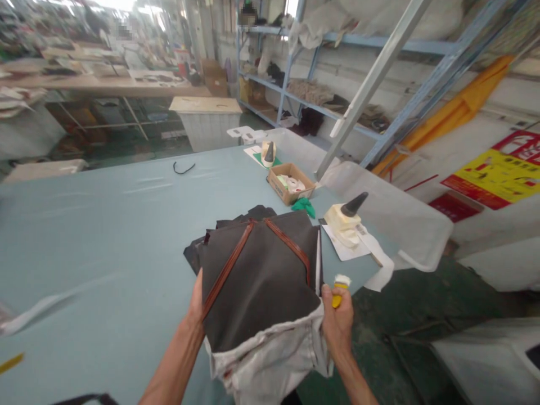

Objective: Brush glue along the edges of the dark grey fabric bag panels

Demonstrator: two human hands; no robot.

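Observation:
A dark grey panel (261,275) with two reddish-brown strips slanting across it is held up between both hands. My left hand (196,306) grips its left edge, with the fingers hidden behind. My right hand (338,318) is closed at its right edge and also holds a small brush (337,301) with a yellow handle and white bristles. From the panel's lower edge hangs crumpled off-white cloth (274,360). Behind the panel, the corners of a stack of dark pieces (194,253) stick out over the table.
The pale blue table (105,236) bears a small cardboard box (289,194), a green cloth (304,207) and two cream containers with black conical nozzles, the nearer container (342,222) on white paper. Blue metal shelving (282,90) and a translucent plastic bin (405,219) stand at the right.

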